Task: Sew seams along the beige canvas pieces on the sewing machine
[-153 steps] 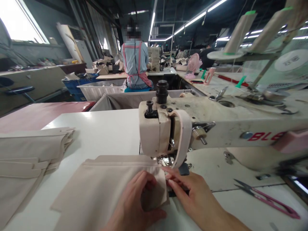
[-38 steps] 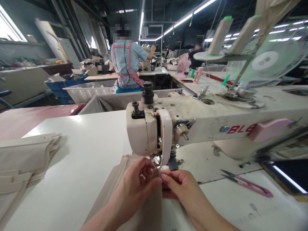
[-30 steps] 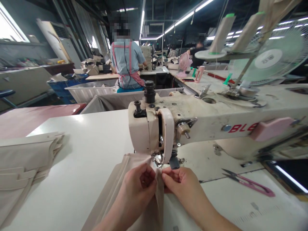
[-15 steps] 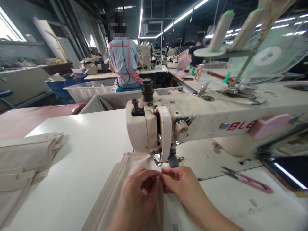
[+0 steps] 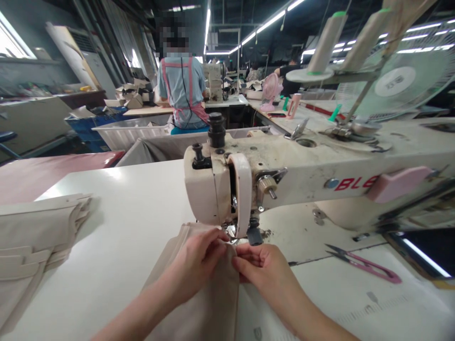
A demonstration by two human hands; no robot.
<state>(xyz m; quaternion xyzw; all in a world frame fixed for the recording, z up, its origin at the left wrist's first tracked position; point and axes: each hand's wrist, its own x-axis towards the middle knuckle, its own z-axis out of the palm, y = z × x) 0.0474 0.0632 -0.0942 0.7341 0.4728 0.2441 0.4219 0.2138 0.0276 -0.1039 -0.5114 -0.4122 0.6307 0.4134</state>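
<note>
A piece of beige fabric [image 5: 213, 303] runs under the needle area of a cream sewing machine [image 5: 213, 189] and hangs towards me. My left hand [image 5: 199, 258] is on top of the cloth, its fingers curled and closed on it just in front of the presser foot [image 5: 232, 231]. At the right-hand edge of the fabric my right hand [image 5: 263, 265] pinches the cloth between thumb and fingers. The needle is hard to make out behind the white guard [image 5: 244, 194].
Pink-handled thread snips [image 5: 369, 267] and a dark-screened device [image 5: 426, 253] lie to the right. Folded beige pieces [image 5: 31, 255] are stacked at the left. Thread cones [image 5: 327, 42] and a fan [image 5: 398, 80] stand behind the machine. A co-worker [image 5: 181, 90] sits ahead.
My left hand has moved forward along the fabric towards the presser foot, away from the pinch beside my right hand. The right hand stays at the fabric's edge, nearly unmoved.
</note>
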